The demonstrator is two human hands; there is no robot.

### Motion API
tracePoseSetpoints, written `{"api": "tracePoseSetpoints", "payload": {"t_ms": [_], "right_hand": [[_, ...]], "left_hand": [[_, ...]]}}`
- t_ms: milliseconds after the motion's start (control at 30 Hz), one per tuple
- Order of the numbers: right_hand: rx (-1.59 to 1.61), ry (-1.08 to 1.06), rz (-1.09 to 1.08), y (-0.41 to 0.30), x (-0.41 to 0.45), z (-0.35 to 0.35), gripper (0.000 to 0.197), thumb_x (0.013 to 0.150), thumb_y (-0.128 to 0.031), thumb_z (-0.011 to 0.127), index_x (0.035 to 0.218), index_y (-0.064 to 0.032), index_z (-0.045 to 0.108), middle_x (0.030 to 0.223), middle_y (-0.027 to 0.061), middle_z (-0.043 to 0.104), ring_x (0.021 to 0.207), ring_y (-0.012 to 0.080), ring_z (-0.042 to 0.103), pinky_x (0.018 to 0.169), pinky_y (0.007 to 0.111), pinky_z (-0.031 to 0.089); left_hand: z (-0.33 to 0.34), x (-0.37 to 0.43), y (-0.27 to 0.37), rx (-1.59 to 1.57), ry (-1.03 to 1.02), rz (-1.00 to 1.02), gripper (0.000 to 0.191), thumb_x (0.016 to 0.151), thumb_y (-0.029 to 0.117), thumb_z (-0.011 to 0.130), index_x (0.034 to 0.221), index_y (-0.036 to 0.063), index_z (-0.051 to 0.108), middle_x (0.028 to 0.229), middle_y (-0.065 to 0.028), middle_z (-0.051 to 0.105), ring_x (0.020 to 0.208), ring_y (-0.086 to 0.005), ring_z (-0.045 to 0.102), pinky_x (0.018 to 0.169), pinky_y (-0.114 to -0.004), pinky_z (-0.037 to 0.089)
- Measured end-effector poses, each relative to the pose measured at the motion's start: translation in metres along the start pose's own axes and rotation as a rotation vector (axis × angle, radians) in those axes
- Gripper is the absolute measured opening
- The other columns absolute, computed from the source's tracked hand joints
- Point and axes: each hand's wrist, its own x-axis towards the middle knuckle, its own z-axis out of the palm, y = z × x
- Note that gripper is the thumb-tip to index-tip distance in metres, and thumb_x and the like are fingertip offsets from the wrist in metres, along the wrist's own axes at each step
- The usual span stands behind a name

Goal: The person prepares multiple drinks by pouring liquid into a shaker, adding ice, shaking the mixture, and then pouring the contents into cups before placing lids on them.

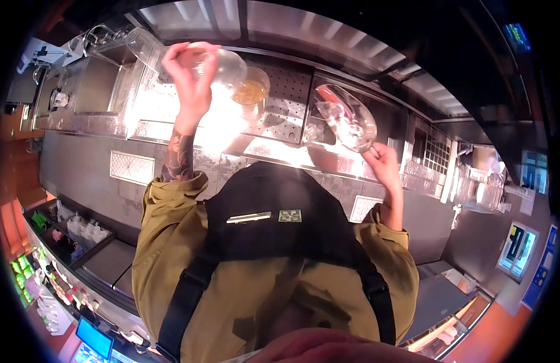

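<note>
My left hand (189, 68) is curled around a rounded clear vessel (232, 68), held above the counter; glare blurs its lower part. Beside it, on a perforated metal drain board (287, 102), stands a clear container (252, 93) with amber liquid inside. My right hand (383, 163) grips the handle of a large clear scoop (350, 120). Pieces that look like ice lie in the scoop, which is tilted over an open metal well (389, 118). A reddish area near the scoop's far edge is too unclear to name.
A tall clear container (145, 47) is left of my left hand, near a metal sink (98, 86) and a faucet (91, 38). Stacked clear containers (484, 181) stand at the far right. Behind me, white bottles (87, 230) sit in a dark bin along another counter.
</note>
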Motion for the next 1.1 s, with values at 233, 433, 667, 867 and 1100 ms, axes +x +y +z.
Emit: {"api": "tracePoseSetpoints", "payload": {"t_ms": [233,433,667,867,1100], "right_hand": [[-0.815,-0.050,0.219,0.061,0.028,-0.004,0.025,0.072,-0.028,0.065,0.081,-0.0046,0.069,0.077,0.0169,0.066,0.076,0.0313,0.065,0.068,0.039,0.052],[-0.921,-0.355,0.370,0.111,0.103,0.072,0.053,0.067,-0.048,0.069,0.099,-0.0050,0.067,0.104,0.0174,0.064,0.099,0.0300,0.062,0.082,0.039,0.051],[-0.209,-0.019,-0.398,0.003,0.115,0.143,0.098,0.050,-0.040,0.087,0.126,0.0044,0.043,0.121,0.0217,0.052,0.111,0.0309,0.054,0.094,0.039,0.044],[0.253,0.073,-0.614,-0.089,0.146,0.191,0.124,0.041,-0.028,0.090,0.141,-0.0045,0.019,0.135,0.0173,0.043,0.122,0.0270,0.045,0.103,0.037,0.036],[0.342,0.323,-0.736,-0.104,0.146,0.212,0.100,0.048,-0.025,0.088,0.131,-0.0046,0.037,0.127,0.0147,0.051,0.112,0.0239,0.054,0.096,0.037,0.044]], "left_hand": [[0.029,-0.031,-0.038,0.460,-0.264,0.180,0.058,0.079,0.018,0.068,0.119,-0.0006,0.029,0.098,-0.0124,0.062,0.092,-0.0274,0.062,0.077,-0.033,0.050],[0.014,-0.031,-0.041,-0.102,-0.189,-0.047,0.085,0.079,0.020,0.070,0.135,0.0035,0.009,0.121,-0.0185,0.049,0.117,-0.0266,0.046,0.100,-0.040,0.032],[-0.165,-0.076,-0.164,1.434,-0.121,-0.276,0.045,0.081,0.018,0.061,0.122,0.0043,0.048,0.126,-0.0261,0.044,0.116,-0.0323,0.047,0.097,-0.038,0.038],[-0.172,-0.106,-0.202,1.215,-0.281,-0.551,0.042,0.075,0.007,0.062,0.114,0.0018,0.050,0.104,-0.0249,0.052,0.099,-0.0407,0.053,0.085,-0.043,0.046],[-0.172,-0.144,-0.174,1.115,-0.157,-0.740,0.053,0.074,0.017,0.070,0.118,-0.0018,0.046,0.099,-0.0265,0.057,0.094,-0.0432,0.055,0.082,-0.044,0.045]]}}
